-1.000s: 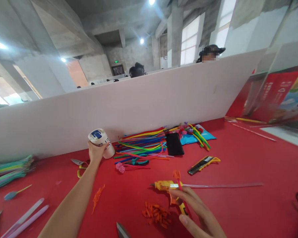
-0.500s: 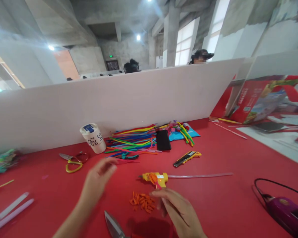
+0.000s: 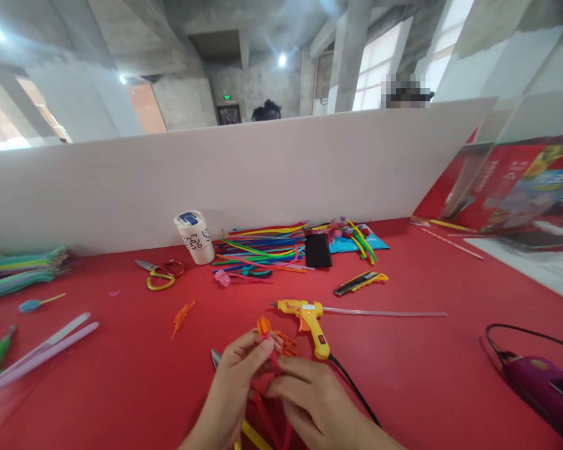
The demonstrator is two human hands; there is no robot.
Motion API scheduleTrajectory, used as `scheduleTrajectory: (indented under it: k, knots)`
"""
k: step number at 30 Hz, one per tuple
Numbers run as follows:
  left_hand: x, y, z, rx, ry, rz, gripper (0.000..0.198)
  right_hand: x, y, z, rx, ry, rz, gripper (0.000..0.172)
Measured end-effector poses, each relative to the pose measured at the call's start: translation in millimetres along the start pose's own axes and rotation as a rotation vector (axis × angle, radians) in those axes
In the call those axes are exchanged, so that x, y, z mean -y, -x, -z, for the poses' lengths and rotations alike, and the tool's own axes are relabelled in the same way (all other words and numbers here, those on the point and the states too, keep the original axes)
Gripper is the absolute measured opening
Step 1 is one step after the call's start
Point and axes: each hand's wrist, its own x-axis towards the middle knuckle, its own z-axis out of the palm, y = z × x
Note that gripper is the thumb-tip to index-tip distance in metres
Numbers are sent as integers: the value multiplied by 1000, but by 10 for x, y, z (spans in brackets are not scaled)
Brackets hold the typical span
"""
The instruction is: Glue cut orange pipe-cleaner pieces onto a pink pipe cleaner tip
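Just in front of me, both hands meet on a small orange fuzzy flower head [image 3: 263, 325] with a pink pipe-cleaner stem [image 3: 275, 362]. My left hand [image 3: 237, 375] pinches it below the orange tip. Lower on the stem, the fingers of my right hand [image 3: 312, 394] are closed. A pile of short orange pieces [image 3: 287, 344] lies behind the fingers, partly hidden. Under my hands are a metal blade tip [image 3: 216, 357] and red and yellow handles [image 3: 256, 432]. Beyond my right hand lies a yellow glue gun [image 3: 309, 315] with a clear glue stick in it.
Scissors [image 3: 159, 275], a white cup [image 3: 194, 240], many coloured pipe cleaners [image 3: 258, 247], a black phone [image 3: 318, 251] and a utility knife [image 3: 361, 282] line the back. An orange sprig [image 3: 182, 319] lies left. A purple device [image 3: 539, 390] with a cable sits right. A white partition [image 3: 263, 175] stands behind.
My left hand has come back from the pipe cleaners to the orange flower head, which my right hand held alone. A pink curled flower and the orange sprig now show. The view has shifted.
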Motion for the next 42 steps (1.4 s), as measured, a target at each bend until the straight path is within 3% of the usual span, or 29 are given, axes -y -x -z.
scheduleTrajectory:
  k: [2, 4, 7, 9, 11, 19, 23, 26, 29, 32, 36, 39, 42]
  knots:
    - [-45, -10, 116, -17, -23, -22, 18, -14, 22, 48, 16, 63, 29, 30]
    - [-66, -53, 238, -88, -44, -77, 19, -104, 41, 131, -76, 113, -66, 29]
    - [-46, -131, 360, -102, -132, -126, 20, -350, 30, 307, -235, 306, -434, 21]
    - [-13, -153, 372, -75, -237, -157, 20, -534, 2, 400, -192, 523, -687, 25]
    - [16, -135, 339, -50, -346, -204, 19, -690, -23, 427, -121, 515, -836, 34]
    - [-36, 76, 281, -2, -755, -653, 17, -943, -21, 304, -208, 212, -814, 21]
    - [-50, 122, 393, -19, -870, -928, 25, -903, -53, 362, -270, -131, -828, 22]
    - [-31, 161, 431, -58, -876, -1012, 29, -795, -72, 358, -292, -429, -843, 21]
    - [-16, 215, 387, -64, -795, -897, 25, -656, -65, 330, -273, -643, -865, 19]
    - [-29, 251, 306, -83, -591, -607, 14, -508, -71, 340, -235, -790, -847, 15]
    - [-74, 229, 257, -12, -254, -219, 15, -304, -147, 397, -288, -925, -682, 15]
    - [-66, 186, 259, 44, -131, -105, 16, -179, -176, 350, -349, -877, -623, 18]
    - [0, 172, 223, 60, -145, -68, 18, -99, -120, 189, -352, -912, -696, 24]
